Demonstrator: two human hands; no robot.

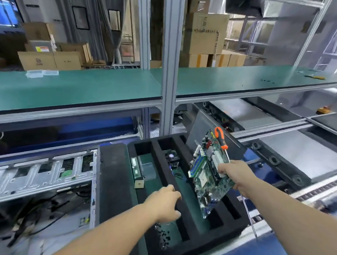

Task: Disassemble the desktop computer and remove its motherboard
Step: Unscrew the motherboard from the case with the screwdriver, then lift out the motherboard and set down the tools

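Note:
The green motherboard hangs tilted on edge above the black foam tray, lower corner down in a tray slot. My right hand grips its right edge together with an orange-handled screwdriver that sticks up behind the board. My left hand rests on a foam divider of the tray, fingers curled over it. The opened silver computer case lies at the left, loose black cables spilling from it.
In the tray lie a memory stick, a CPU chip, a small fan and several black screws. A green shelf spans overhead behind an aluminium post. A roller conveyor runs at the right.

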